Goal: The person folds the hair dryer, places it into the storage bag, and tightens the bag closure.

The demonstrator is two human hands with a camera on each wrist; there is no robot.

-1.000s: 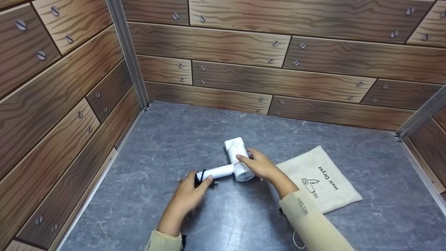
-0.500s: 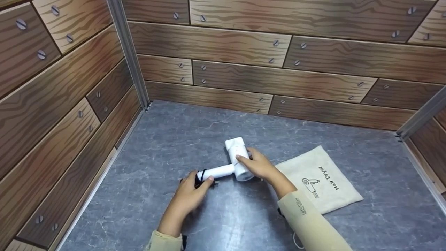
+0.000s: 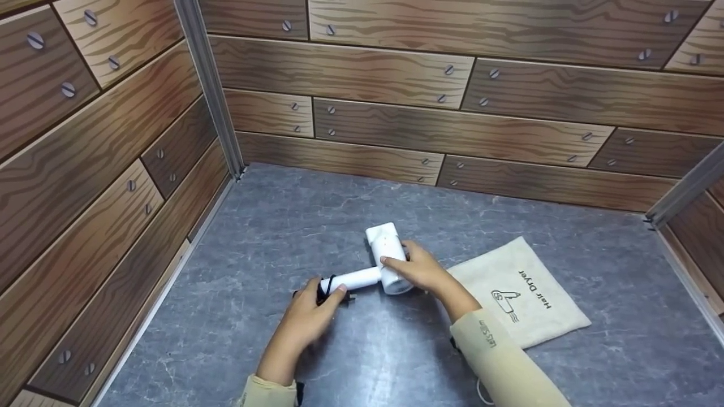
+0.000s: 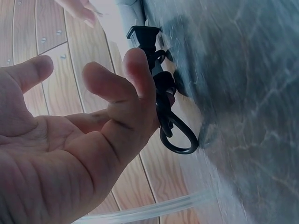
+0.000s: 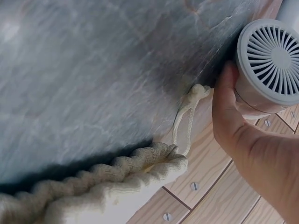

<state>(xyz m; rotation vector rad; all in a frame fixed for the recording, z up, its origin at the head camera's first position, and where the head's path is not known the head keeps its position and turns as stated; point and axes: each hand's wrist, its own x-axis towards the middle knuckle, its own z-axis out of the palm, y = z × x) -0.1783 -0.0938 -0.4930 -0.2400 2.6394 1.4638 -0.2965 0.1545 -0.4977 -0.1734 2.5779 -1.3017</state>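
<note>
A white hair dryer (image 3: 387, 246) lies on the grey surface, its handle (image 3: 353, 278) towards the left. My right hand (image 3: 421, 268) holds the barrel near its vented end, thumb over the top; a slatted round vent (image 5: 275, 60) shows beside this hand in the right wrist view. At the handle's end, a black cord (image 3: 323, 289) is bundled, and a black plug (image 4: 145, 35) appears in the left wrist view. My left hand (image 3: 308, 316) is at this end, its loosely bent fingers (image 4: 135, 74) touching the cord and its thumb apart from them.
Right of the dryer lies a cream drawstring pouch (image 3: 526, 299) printed "Hair Dryer", partly under the right forearm. Its gathered mouth (image 5: 117, 172) and knotted string (image 5: 189, 109) show in the right wrist view. Wood-patterned walls (image 3: 339, 73) stand behind and at both sides.
My right thumb has shifted slightly nearer along the barrel. The left hand, the hair dryer and the pouch stay where they were.
</note>
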